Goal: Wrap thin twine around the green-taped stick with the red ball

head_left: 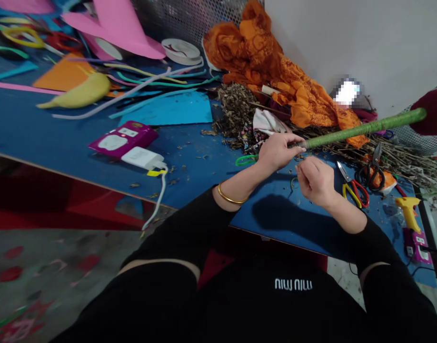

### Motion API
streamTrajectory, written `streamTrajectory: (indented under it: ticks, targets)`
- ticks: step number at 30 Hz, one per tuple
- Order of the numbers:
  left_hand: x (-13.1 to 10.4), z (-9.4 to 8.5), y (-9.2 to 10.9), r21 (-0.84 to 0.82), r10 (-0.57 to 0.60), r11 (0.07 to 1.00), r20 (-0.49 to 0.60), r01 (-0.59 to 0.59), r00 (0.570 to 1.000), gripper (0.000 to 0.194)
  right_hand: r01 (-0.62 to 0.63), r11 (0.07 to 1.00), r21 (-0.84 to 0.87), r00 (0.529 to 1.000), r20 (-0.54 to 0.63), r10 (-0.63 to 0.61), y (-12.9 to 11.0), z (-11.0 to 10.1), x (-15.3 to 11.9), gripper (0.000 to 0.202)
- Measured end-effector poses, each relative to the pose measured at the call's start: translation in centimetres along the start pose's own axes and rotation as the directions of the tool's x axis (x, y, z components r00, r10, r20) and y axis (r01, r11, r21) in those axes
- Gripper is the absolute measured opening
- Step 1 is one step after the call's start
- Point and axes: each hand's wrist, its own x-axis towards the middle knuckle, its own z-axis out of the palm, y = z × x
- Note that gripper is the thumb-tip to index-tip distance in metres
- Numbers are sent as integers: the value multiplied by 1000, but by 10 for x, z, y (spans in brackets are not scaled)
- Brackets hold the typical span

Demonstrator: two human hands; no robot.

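Note:
A long green-wrapped stem (364, 128) slants up to the right, ending at a dark red ball-like piece (431, 112). My left hand (278, 151), below a gold bangle, pinches the stem's lower left end between thumb and fingers. Just right of and below that end is my right hand (315, 180), its fingers curled together; whatever it may hold is too small or hidden to make out. Behind my left hand lie a pale cloth (270, 121) and a green loop (245, 160) on the blue table (200, 164).
Dried stalks (236, 107) and orange cloth (286, 78) line the back. Scissors (353, 186), black scissors (373, 169) and a yellow glue gun (409, 212) lie right. At left are a purple power strip (124, 138), a yellow banana-shaped thing (79, 93) and coloured sheets (168, 107).

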Motion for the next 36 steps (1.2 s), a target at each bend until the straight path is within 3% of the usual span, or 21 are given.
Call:
streamTrajectory:
  ticks: [3,5,9,12,19,26,32,36]
  targets:
    - [-6,-1,11,129,-21,991,13,19,1000,34,-45,986,161,998,-29,50,2,-13,5,33]
    - [-11,-2,17,220,-8,976,-5,8,1000,34,-141,943,302,984,-59,166,4,-25,11,34]
    - [-16,0,19,342,103,936,-20,-90,995,30,-335,808,485,891,-115,438,14,-42,21,38]
    - [-18,3,15,399,186,899,20,-179,982,30,-413,749,518,833,-117,541,21,-42,26,44]
    - [-24,12,8,548,329,772,92,-324,940,32,-361,713,601,842,-117,526,33,-22,27,51]
    - [-27,17,5,569,468,688,127,-451,875,37,-395,652,648,805,-98,585,56,-13,24,49]
    - [-27,15,3,676,604,499,178,-543,777,37,-415,639,648,800,-74,595,59,-15,24,44]
    - [-25,14,2,689,672,428,190,-585,716,38,-442,628,640,789,-56,612,57,-16,24,40]
